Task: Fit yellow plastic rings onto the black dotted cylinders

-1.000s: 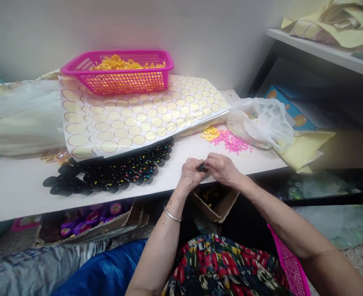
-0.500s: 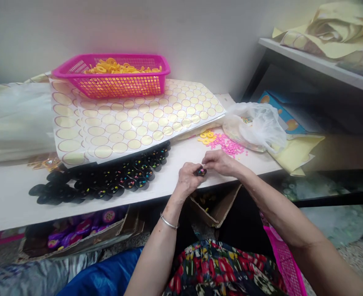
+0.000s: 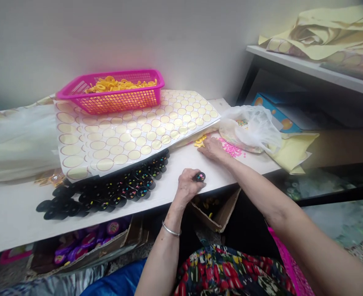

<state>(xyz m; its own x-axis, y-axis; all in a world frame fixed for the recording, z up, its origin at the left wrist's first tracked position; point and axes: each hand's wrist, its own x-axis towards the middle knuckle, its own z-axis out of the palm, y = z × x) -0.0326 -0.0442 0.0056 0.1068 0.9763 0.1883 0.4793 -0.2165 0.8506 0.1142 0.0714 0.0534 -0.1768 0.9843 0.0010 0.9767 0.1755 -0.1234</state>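
Note:
My left hand (image 3: 188,183) is closed round a small black cup (image 3: 200,176) with coloured bits inside, held just above the white table near its front edge. Farther back, my right hand (image 3: 212,149) reaches down among yellow ring pieces (image 3: 200,141) and a scatter of tiny pink pieces (image 3: 232,150). Its fingertips point away and are partly hidden, so I cannot make out whether they pinch anything. To the left stand rows of similar black cups (image 3: 116,200), many with coloured bits in them.
A pink basket (image 3: 113,100) of yellow pieces rests on sticker sheets (image 3: 150,135) at the back. Right of my right hand lies a clear plastic bag (image 3: 249,127). A shelf (image 3: 308,65) overhangs the right side. Open cardboard boxes (image 3: 220,213) sit below the table edge.
My right hand has left the black cup and moved back to the yellow and pink pieces. My left hand still holds the cup. The view has shifted slightly.

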